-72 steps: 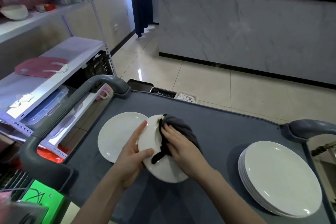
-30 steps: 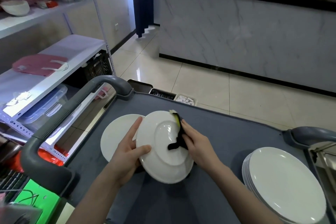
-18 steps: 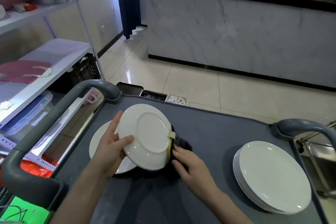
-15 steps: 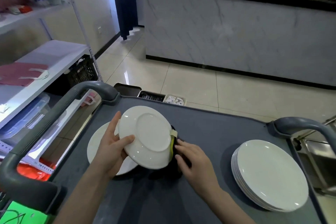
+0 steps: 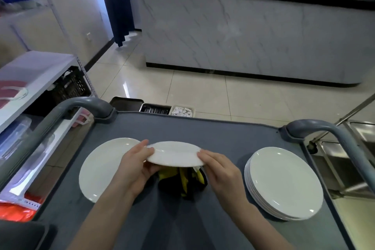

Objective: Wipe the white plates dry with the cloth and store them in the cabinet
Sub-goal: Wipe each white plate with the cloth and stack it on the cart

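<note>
Both hands, left and right, pinch a white plate at nine and three o'clock above the cloth.

On the cart top a lone plate lies at the left and a stack of plates at the right, well apart. Between them, raised above the surface and nearly level, is the held plate — the left hand grips its left rim over the lone plate's right edge, the right hand its right rim. The cloth lies on the cart beneath it, between the hands. Just past the cart's far edge three bins sit in a row; a shelf unit stands to the left with a crate under its shelf, and a counter stands behind — across the floor.
</note>
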The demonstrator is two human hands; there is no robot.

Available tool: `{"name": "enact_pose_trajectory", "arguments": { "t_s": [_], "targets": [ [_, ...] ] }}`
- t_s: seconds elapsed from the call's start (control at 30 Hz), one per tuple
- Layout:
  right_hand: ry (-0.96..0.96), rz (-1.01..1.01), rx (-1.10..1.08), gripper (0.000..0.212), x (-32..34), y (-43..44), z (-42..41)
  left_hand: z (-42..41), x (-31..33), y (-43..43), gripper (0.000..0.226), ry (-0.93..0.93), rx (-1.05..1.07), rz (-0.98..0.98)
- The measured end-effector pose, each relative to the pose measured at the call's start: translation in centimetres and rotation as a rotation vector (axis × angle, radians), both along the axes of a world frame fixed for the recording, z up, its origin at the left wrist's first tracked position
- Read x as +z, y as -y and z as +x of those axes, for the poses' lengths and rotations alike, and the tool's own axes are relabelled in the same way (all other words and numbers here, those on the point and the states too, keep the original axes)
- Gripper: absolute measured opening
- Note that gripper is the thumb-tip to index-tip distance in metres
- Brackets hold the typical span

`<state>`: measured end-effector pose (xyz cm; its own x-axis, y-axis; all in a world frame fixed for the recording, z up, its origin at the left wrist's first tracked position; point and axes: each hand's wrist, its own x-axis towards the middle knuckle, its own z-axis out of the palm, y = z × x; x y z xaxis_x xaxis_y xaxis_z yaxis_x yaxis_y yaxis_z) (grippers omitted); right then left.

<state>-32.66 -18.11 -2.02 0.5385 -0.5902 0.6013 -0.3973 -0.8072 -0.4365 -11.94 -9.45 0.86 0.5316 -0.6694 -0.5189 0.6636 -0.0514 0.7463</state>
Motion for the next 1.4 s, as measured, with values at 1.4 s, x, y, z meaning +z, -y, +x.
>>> {"name": "enact_pose_trajectory", "arguments": {
  "t_s": [1.4],
  "targets": [
    [0.171, 0.835, -0.861, 0.028, -2.1, 6.6, -23.5, -19.2, -7.7, 13.2, 0.027, 0.737, -0.571, 0.183]
  ]
}}
